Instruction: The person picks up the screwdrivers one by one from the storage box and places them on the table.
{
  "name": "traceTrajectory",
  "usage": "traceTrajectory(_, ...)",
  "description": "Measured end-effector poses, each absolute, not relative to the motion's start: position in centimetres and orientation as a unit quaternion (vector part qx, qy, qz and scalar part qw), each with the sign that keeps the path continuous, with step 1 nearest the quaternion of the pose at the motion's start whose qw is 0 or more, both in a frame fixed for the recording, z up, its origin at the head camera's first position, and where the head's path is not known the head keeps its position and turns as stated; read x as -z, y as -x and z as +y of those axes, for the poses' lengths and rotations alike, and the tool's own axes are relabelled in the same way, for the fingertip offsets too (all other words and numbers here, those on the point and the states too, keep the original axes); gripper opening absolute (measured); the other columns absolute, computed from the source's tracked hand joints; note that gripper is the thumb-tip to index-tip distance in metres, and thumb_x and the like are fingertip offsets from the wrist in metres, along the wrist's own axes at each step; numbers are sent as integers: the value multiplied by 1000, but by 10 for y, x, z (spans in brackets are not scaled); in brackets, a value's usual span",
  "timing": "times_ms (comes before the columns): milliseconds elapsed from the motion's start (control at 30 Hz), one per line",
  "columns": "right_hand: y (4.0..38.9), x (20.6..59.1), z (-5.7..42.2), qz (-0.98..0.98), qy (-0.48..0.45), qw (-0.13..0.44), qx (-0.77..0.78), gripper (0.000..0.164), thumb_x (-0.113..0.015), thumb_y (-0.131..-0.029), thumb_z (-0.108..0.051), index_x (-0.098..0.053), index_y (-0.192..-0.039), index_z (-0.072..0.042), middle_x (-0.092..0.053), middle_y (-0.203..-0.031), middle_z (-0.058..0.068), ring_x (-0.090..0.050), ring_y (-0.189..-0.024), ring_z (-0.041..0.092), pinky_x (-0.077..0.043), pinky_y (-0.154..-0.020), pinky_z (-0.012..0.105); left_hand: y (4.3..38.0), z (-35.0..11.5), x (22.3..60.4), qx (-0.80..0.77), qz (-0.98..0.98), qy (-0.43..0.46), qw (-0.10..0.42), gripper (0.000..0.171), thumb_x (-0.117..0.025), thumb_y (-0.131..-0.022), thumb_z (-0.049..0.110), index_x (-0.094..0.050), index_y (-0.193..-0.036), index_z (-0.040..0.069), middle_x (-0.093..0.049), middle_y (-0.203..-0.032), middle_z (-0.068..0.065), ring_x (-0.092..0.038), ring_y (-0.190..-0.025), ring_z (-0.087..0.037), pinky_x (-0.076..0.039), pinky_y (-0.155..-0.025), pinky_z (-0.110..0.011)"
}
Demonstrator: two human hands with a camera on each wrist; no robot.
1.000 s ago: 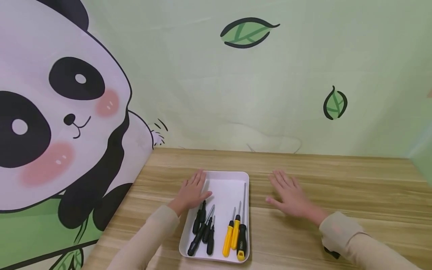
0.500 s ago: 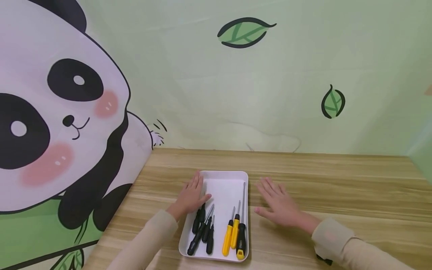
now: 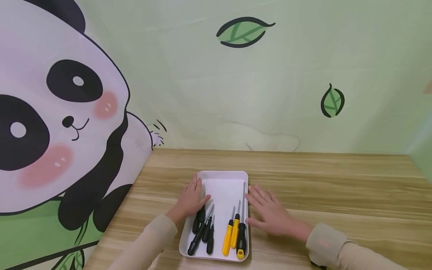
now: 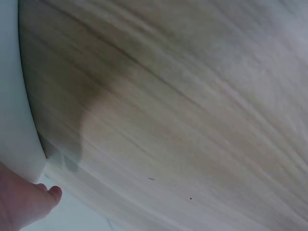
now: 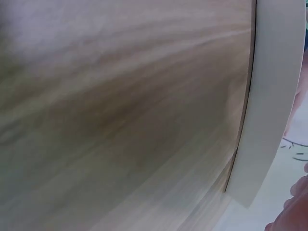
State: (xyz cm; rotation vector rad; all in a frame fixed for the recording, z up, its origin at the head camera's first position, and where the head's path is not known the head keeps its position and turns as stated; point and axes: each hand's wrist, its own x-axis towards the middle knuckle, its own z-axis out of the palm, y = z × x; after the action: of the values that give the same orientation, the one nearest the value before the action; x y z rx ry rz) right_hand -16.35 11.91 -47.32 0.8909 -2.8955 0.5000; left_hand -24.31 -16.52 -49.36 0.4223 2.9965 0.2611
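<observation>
A white rectangular tray (image 3: 222,187) lies lengthwise on the table in the head view. Several black-handled screwdrivers (image 3: 210,240) lie in its left half. Along the right side are two yellow-handled screwdrivers (image 3: 227,242) and a long one with a black-and-yellow handle (image 3: 241,240). My left hand (image 3: 189,198) is at the tray's left rim, fingers straight, thumb reaching over the inside; it hides some tips. My right hand (image 3: 271,213) has its straight fingers at the right wall; whether they touch is unclear. Both wrist views show the tray's outer wall (image 4: 17,96) beside a hand (image 5: 293,211).
The wood-grain table (image 3: 337,187) extends to the right and behind the tray. A pale green wall sheet (image 3: 287,75) with a printed panda (image 3: 81,123) and leaves rises at the back and left.
My right hand has moved left and slightly nearer, from apart on the table to the tray's right side. My left hand has slid slightly down along the left rim. The tray looks unmoved.
</observation>
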Motion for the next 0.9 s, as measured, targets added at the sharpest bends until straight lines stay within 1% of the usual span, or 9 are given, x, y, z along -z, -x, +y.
traceTrajectory(267, 158, 475, 109, -939, -308, -28, -151, 73, -40, -85, -59, -24, -142, -16, -14, -150, 9, -11, -139, 30, -12, -106, 59, 244, -166, 497, -95, 985, -133, 45, 77, -41, -89, 50, -15, -142, 0, -2, -151, -16, -16, -138, -28, -25, -106, -49)
traceTrajectory(467, 154, 474, 103, -931, -330, -39, -150, 71, -40, -86, -57, -27, -141, -15, -18, -149, 10, -13, -138, 29, -11, -107, 58, 245, -166, 498, -107, 985, -130, 43, 76, -42, -89, 48, -15, -142, 1, -3, -151, -14, -16, -138, -28, -25, -107, -49)
traceTrajectory(667, 152, 475, 98, -929, -340, -64, -133, 66, -39, -87, -57, -36, -137, -14, -25, -147, 10, -18, -137, 29, -10, -107, 58, 245, -166, 498, -109, 985, -131, 37, 76, -43, -89, 48, -16, -142, 1, -5, -151, -14, -19, -137, -29, -26, -106, -47)
traceTrajectory(767, 150, 477, 95, -928, -345, -64, -122, 62, -40, -87, -54, -41, -134, -13, -31, -144, 11, -23, -135, 30, -12, -107, 57, 245, -166, 498, -111, 985, -130, 37, 76, -43, -89, 48, -16, -142, 1, -5, -151, -14, -21, -136, -29, -27, -106, -47)
traceTrajectory(900, 148, 477, 91, -929, -350, -44, -109, 53, -44, -88, -48, -50, -126, -12, -40, -139, 12, -29, -133, 30, -15, -107, 55, 245, -167, 499, -113, 985, -128, 36, 76, -43, -89, 48, -15, -142, 2, -6, -151, -14, -21, -136, -29, -27, -106, -47)
